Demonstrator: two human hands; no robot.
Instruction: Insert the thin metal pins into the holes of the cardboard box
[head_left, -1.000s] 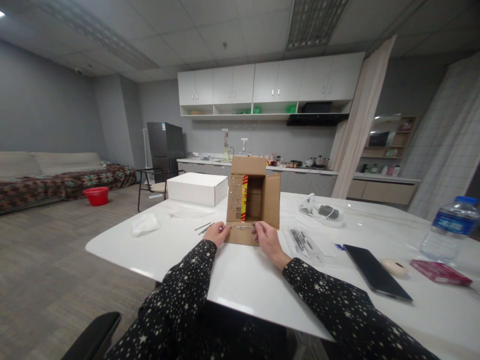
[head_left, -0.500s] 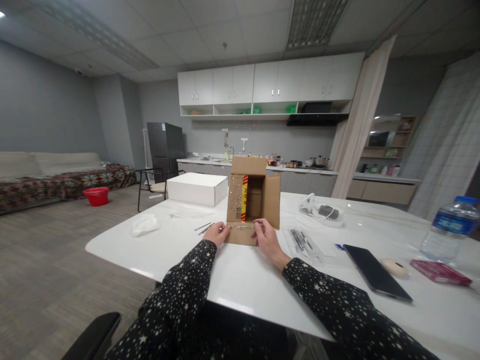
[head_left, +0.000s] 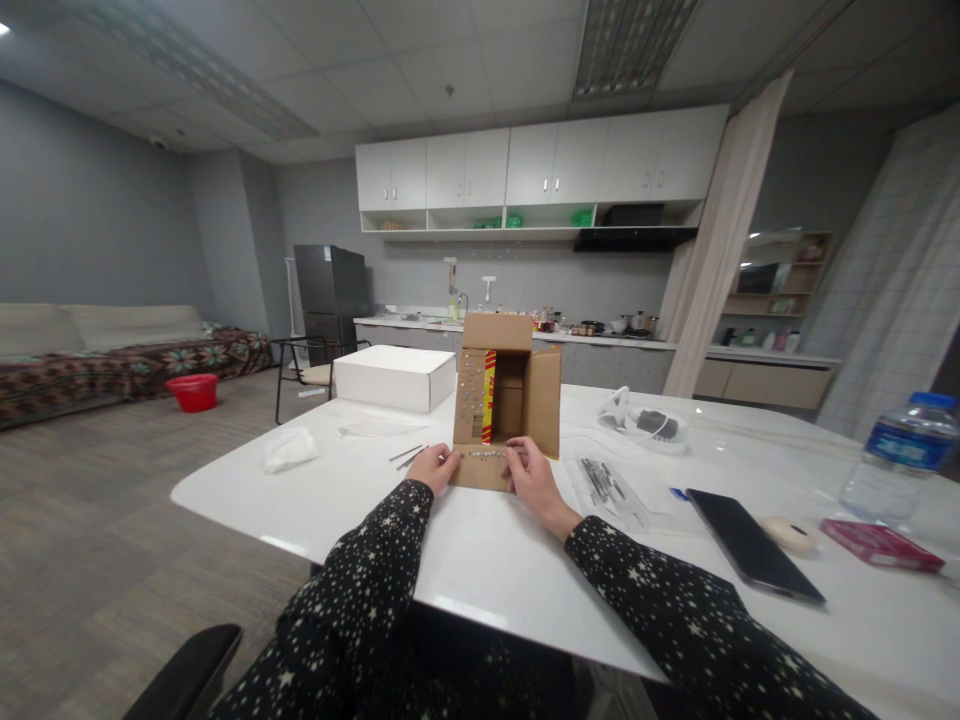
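Observation:
An open cardboard box (head_left: pixel 544 405) stands upright on the white table, its front flap (head_left: pixel 480 475) lying flat toward me. Along that flap runs a row of small pale beads (head_left: pixel 486 454), with a few tiny bits just below it. My left hand (head_left: pixel 433 468) rests at the row's left end, thumb and fingers pressed together. At the right end my right hand (head_left: pixel 531 470) is closed in a pinch. Whatever lies between the fingertips of either hand is too small to name. More small pale dots cover the box's left flap (head_left: pixel 471 400), beside a yellow and red strip (head_left: pixel 489 398).
Behind on the left sits a white box (head_left: pixel 394 378); thin dark sticks (head_left: pixel 409 455) and a crumpled plastic bag (head_left: pixel 289 450) lie nearer. To the right are a clear tray of slim tools (head_left: pixel 606 485), a phone (head_left: pixel 754 545), a pink box (head_left: pixel 879 545) and a water bottle (head_left: pixel 900 455).
My right fingertips have shifted very slightly to the left along the flap. My left hand and the box look the same.

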